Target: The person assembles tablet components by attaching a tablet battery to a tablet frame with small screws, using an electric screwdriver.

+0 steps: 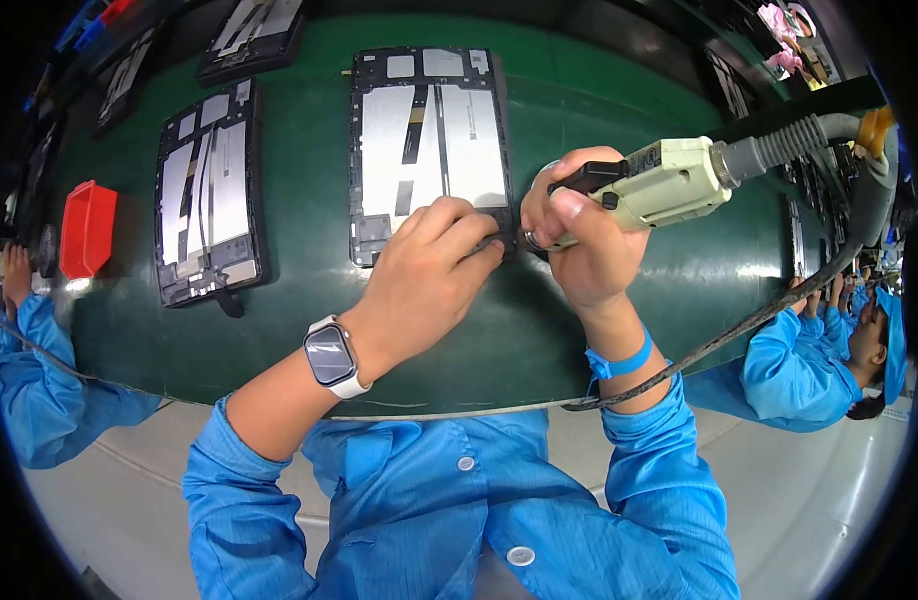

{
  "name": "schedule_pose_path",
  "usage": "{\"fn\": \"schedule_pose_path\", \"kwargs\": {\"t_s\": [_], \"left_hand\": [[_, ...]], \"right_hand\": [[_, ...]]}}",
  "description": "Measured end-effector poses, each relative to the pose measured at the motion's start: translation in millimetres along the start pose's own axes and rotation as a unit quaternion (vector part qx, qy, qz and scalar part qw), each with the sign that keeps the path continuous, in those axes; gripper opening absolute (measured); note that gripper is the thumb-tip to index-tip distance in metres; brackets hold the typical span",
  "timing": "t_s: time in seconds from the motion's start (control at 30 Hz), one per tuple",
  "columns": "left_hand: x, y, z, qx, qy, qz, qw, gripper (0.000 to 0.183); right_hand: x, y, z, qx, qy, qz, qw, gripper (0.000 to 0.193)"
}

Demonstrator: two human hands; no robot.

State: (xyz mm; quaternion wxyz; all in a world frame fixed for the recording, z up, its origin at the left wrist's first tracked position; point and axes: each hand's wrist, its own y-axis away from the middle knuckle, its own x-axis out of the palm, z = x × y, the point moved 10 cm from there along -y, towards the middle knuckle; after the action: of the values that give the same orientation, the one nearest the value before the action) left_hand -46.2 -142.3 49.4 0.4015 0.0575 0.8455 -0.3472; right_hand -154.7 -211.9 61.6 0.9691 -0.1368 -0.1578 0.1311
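An opened tablet (379, 135) with a silver inner panel and black frame lies on the green table in front of me. My left hand (429, 275), a watch on its wrist, rests over the tablet's lower right part, with fingers curled and pinched together. Something small and dark shows at its fingertips, too hidden to name. Wrapped around a pale green electric screwdriver (674, 185) with a black lever is my right hand (594, 235). The tool's front end points at the tablet's lower right corner; whether it touches cannot be seen.
A second opened tablet (234, 190) lies to the left, and a third (249, 40) farther back. A red bin (87, 230) stands at far left. The screwdriver's thick cable (864, 215) arcs down the right side, and a thin cord (719, 350) meets my right wristband. Co-workers sit on both sides.
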Motion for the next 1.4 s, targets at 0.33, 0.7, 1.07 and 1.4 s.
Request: {"fn": "schedule_pose_path", "kwargs": {"t_s": [0.33, 0.7, 1.07, 1.4], "left_hand": [[-4, -3, -3, 0.007, -0.061, 0.021, 0.998, 0.026], [-1, 4, 5, 0.008, -0.073, 0.04, 0.996, 0.035], [-2, 4, 7, -0.004, -0.07, 0.037, 0.997, 0.031], [-6, 8, 11, -0.008, -0.022, 0.046, 0.999, 0.033]], "right_hand": [[-1, 1, -6, 0.0, 0.04, 0.007, 0.999, 0.021], [-45, -11, 14, -0.039, 0.029, -0.069, 0.996, 0.022], [-46, -12, -5, -0.026, 0.041, -0.08, 0.996, 0.017], [-39, -8, -2, -0.035, 0.055, -0.074, 0.995, 0.018]]}}
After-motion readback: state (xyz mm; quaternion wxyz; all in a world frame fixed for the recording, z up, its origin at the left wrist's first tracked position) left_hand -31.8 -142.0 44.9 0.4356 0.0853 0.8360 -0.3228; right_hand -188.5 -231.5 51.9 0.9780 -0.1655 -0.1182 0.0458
